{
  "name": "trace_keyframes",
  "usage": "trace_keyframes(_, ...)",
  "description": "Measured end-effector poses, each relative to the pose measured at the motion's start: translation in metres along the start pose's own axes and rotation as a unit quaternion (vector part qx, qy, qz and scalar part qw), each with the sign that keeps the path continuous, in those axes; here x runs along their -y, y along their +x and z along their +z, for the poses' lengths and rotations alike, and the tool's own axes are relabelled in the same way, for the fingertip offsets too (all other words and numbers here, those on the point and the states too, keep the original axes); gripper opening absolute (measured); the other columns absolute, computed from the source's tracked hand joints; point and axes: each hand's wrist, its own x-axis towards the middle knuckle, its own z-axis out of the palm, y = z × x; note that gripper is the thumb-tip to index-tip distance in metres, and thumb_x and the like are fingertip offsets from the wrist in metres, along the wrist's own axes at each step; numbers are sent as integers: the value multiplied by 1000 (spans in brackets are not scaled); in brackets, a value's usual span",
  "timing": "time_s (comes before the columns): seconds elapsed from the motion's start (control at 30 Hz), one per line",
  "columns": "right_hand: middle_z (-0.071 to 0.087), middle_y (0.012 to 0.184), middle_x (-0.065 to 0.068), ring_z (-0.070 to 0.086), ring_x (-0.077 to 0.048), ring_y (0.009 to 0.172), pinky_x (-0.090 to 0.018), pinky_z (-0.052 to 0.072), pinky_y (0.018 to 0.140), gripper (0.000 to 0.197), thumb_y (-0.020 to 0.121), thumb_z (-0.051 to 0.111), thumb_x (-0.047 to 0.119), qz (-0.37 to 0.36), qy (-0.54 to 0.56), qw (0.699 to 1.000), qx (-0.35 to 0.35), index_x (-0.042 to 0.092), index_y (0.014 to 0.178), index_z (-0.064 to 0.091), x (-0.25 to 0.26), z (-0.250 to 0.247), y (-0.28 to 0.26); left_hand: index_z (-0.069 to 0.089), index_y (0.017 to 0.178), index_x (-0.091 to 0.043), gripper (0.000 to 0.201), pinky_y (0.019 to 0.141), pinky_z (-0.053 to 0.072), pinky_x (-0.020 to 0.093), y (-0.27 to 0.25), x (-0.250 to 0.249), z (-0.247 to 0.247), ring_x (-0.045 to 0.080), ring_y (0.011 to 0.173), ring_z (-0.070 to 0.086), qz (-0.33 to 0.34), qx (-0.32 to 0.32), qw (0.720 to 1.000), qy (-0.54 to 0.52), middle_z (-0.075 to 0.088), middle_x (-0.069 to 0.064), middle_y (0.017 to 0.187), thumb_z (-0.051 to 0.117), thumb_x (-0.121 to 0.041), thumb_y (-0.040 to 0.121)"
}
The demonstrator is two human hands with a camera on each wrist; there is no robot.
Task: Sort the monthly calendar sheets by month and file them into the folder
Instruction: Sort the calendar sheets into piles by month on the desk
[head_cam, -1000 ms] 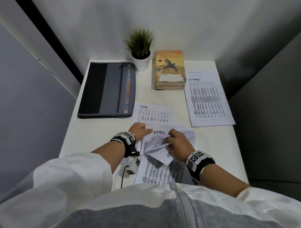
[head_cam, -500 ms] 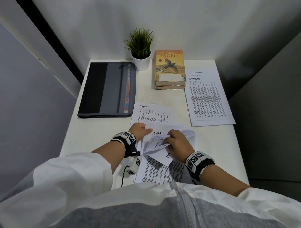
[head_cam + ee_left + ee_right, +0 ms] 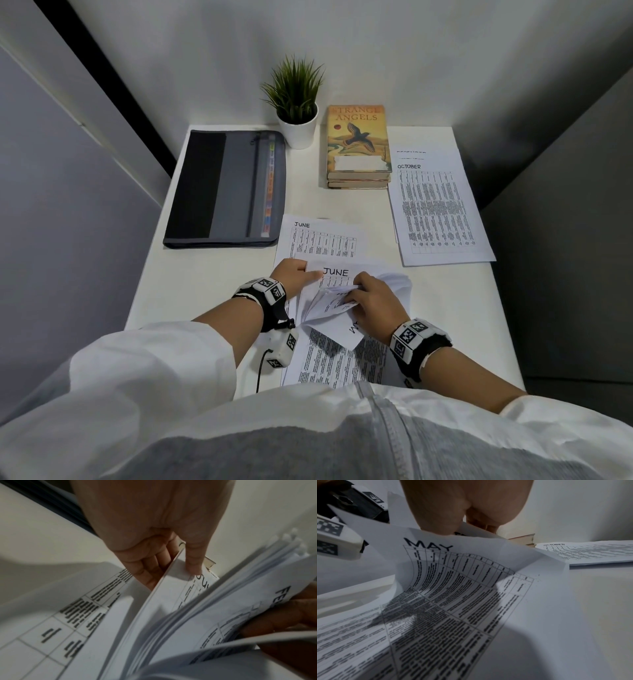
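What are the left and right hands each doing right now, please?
Left hand: pinches the exposed JUNE sheet.
Right hand: holds back the folded-over sheets.

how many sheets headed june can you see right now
2. One June sheet lies flat beside the folder; the other June sheet shows in the stack under both hands. More may be hidden in that stack.

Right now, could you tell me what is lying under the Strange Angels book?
The Strange Angels book lies on top of a second book, of which only the near page edge and cover show, both stacked on the white table. The lower book's title is covered.
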Motion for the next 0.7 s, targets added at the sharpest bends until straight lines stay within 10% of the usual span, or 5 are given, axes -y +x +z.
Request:
trace_keyframes(0.27, 53, 130, -20, 63, -31, 88, -38, 51, 79, 14, 70, 72, 3, 4, 23, 1000, 6, 9, 83, 74, -5, 3, 0, 70, 83, -8, 22, 47, 35, 17, 0, -1, 2, 12, 52, 47, 6, 8, 1000, -10, 59, 0, 68, 79, -28, 79)
trace_keyframes(0.43, 62, 105, -17, 56, -41, 94, -44, 52, 76, 20, 64, 78, 2, 3, -12, 1000, -16, 10, 82, 75, -2, 4, -3, 72, 95, -1, 31, 69, 48, 26, -3, -3, 4, 20, 76, 61, 8, 5, 999, -48, 71, 14, 90, 80, -25, 78)
trace_keyframes(0.7, 60, 98, -19, 59, -37, 85, -43, 52, 69, 17, 68, 72, -4, 19, 27, 999, 0, 3, 83, 75, 3, -3, -1, 45, 68, -12, 35, 51, 28, 24, -1, 3, 0, 16, 50, 35, 3, -14, 1000, -2, 39, 4, 61, 68, -29, 88)
